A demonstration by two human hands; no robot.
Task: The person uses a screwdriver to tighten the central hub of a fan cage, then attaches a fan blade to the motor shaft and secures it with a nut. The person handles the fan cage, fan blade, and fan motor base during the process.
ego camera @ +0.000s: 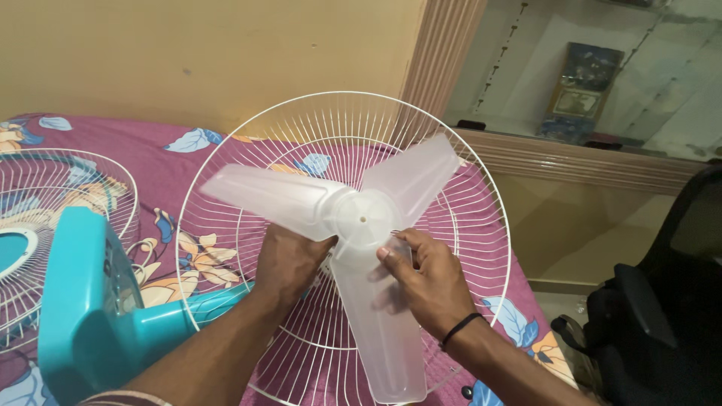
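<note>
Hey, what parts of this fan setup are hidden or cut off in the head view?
- Fan motor behind the white wire guard: hidden by the translucent blade and both hands.
- Left hand fingers: tucked behind the blade.
- Blade's lower tip: cut by the bottom edge.
- Teal base and second grille: cut by the left edge.
- Right hand: its grip is unclear.

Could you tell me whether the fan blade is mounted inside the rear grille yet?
Cannot tell: both hands hold the translucent fan blade against the white rear grille.
</note>
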